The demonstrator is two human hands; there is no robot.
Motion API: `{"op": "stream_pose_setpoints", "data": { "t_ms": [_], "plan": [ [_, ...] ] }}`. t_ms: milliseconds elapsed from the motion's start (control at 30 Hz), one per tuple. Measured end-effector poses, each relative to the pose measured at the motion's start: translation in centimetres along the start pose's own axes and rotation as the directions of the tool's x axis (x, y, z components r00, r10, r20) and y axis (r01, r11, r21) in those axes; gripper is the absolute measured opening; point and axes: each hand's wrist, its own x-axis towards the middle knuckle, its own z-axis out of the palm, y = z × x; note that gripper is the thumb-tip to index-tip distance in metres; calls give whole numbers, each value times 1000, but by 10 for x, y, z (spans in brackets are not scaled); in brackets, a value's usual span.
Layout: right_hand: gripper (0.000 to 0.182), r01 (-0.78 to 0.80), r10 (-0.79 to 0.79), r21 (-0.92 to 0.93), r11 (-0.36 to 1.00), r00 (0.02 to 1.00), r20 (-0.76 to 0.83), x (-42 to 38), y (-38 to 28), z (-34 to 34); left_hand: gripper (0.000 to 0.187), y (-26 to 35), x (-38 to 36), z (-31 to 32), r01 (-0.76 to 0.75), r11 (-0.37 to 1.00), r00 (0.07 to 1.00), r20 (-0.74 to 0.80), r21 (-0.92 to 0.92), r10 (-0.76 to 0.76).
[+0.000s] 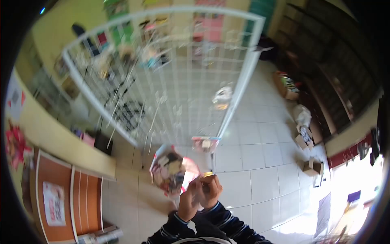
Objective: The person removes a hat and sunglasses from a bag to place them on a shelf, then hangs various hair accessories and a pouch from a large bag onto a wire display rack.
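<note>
Near the bottom centre, my left hand [189, 202] and my right hand [210, 190] are close together, both with fingers curled in. A small yellow item [207, 174] shows at the fingertips of my right hand. Whatever lies between the fingers is too small and blurred to make out. Just left of my hands stands an open bag [168, 171] filled with mixed small items. A white and red sheet or flap [191, 171] is at its right side, behind my hands.
A white wire grid rack [239, 85] stands ahead, with a small packet [205, 143] at its lower corner. Cardboard boxes [312, 166] line the right wall below dark shelves [321, 85]. An orange-brown cabinet [87, 203] is at the lower left, on the tiled floor [264, 183].
</note>
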Motion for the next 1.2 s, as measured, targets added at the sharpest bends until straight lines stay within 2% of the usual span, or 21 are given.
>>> {"op": "stream_pose_setpoints", "data": {
  "t_ms": [67,100,133,200,233,267,333,400,467,533,600,667,733,767,800,867,900,967,1000,1133,1200],
  "plan": [
    [9,-141,142,17,990,982,-126,13,13,-12,36,23,1,2,-53,987,998,-11,153,55],
    [9,-334,350,128,934,927,-135,18,19,-16,36,28,5,4,-136,980,991,9,145,137],
    [8,-364,377,133,922,921,-96,24,18,-23,36,26,10,7,-149,977,989,17,154,148],
    [13,-508,544,362,782,839,2,37,9,-34,37,19,22,14,-76,989,996,-35,128,82],
    [17,-482,507,445,755,859,70,36,20,-37,36,23,34,20,-119,991,993,5,55,119],
    [18,-556,512,485,675,826,235,33,32,-42,36,28,46,26,-157,987,987,37,-22,158],
    [20,-626,545,550,553,771,330,46,40,-57,32,33,64,34,-180,982,982,51,-48,183],
    [19,-579,501,543,608,811,302,67,42,-69,29,46,87,36,-120,992,979,169,41,112],
    [19,-445,406,418,792,895,184,100,38,-78,26,67,117,37,-163,980,985,73,115,155],
    [19,-387,346,527,756,921,180,152,15,-91,29,93,158,31,-265,963,958,-104,41,268],
    [21,-259,178,568,781,964,195,202,-12,-101,32,120,205,22,-539,838,805,-240,82,542],
    [23,-159,68,422,893,972,223,241,-28,-107,33,153,236,16,-695,700,668,-212,165,714],
    [23,-105,0,443,890,973,231,268,-35,-98,31,160,263,15,-792,604,600,-72,90,797],
    [23,-100,4,383,918,970,243,277,-37,-96,29,160,268,15,-775,622,623,-31,114,782],
    [23,-95,-1,388,917,970,241,280,-38,-93,24,160,264,21,-667,745,740,-96,21,665],
    [23,-135,26,397,908,964,266,286,-40,-88,21,157,262,21,-600,799,792,-119,31,599],
    [23,-119,7,404,907,963,268,284,-47,-90,21,155,265,21,-605,796,788,-118,34,604],
    [24,-121,23,356,926,963,268,285,-39,-88,19,149,274,23,-657,739,754,-121,-148,646],
    [24,-131,46,304,944,961,272,285,-34,-87,19,149,275,23,-657,738,754,-122,-151,646],
    [26,-128,31,345,930,961,274,285,-29,-86,18,149,276,21,-608,754,789,-82,-246,609],
    [26,-141,53,289,947,956,290,282,-32,-85,17,152,275,20,-579,773,811,-79,-259,580]
  ]
}}
